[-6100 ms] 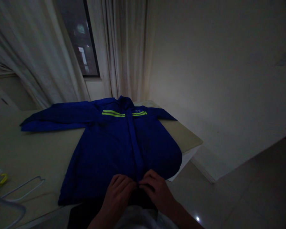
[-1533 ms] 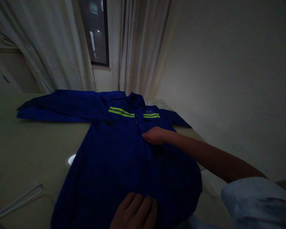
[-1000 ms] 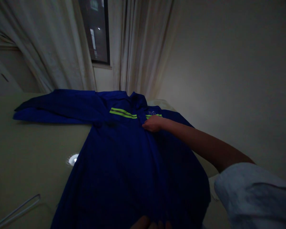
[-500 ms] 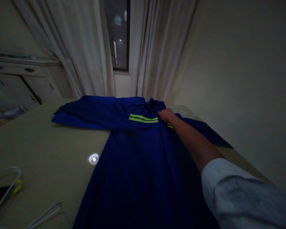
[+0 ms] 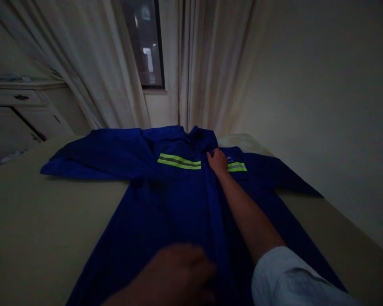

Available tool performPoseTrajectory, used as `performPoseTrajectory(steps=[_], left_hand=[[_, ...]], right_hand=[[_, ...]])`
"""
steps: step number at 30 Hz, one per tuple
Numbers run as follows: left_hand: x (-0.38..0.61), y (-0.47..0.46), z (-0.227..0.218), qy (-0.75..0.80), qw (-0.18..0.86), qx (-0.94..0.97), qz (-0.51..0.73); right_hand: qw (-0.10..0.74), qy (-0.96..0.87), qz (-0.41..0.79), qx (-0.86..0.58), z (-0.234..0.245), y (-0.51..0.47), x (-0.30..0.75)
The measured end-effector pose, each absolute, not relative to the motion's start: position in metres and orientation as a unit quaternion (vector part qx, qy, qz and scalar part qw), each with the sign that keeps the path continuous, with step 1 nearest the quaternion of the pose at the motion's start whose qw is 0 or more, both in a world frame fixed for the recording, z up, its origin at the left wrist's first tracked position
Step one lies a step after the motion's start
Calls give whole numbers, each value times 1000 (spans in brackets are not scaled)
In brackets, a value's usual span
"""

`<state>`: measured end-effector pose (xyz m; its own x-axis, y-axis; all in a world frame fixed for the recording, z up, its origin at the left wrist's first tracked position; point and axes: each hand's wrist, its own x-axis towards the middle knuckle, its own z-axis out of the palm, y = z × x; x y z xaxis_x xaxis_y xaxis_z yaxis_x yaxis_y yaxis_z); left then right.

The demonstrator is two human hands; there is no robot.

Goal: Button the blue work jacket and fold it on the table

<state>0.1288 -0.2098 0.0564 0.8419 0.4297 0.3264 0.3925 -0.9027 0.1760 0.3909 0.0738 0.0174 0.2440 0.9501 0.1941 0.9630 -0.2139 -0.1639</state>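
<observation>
A blue long-sleeved work garment [image 5: 175, 204] lies front up on the bed, its sleeves spread to both sides. Yellow-green reflective strips cross its chest, and its lower end runs out of view. My right hand [image 5: 217, 160] is closed on the front opening edge, just below the collar, between the two strips. Low in the view, my left hand [image 5: 178, 272] hovers over the lower body of the garment. It is smeared by motion, so its fingers do not show clearly, nor whether it touches the cloth.
The bed's pale cover [image 5: 28, 221] shows around the garment. A pale patterned cloth or pillow [image 5: 242, 142] lies at the far right. Curtains [image 5: 207, 63] hang beyond, around a dark window [image 5: 147, 46]. At the left stands a cabinet [image 5: 47, 106], and a wall [image 5: 322, 106] borders the right.
My left hand has come into view at the bottom. My right hand has shifted down and left along the front edge, baring more of the right strip. The camera view has turned slightly right.
</observation>
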Motion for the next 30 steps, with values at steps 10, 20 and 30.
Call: performPoseTrajectory(steps=[10, 20, 30], left_hand=[[236, 31, 31, 550, -4, 818, 168], [231, 42, 2, 534, -28, 832, 151], [234, 39, 1, 548, -23, 819, 169]], right_hand=[[515, -525, 185, -652, -2, 101, 402], [488, -625, 215, -570, -14, 105, 395], [406, -713, 92, -564, -10, 99, 388]])
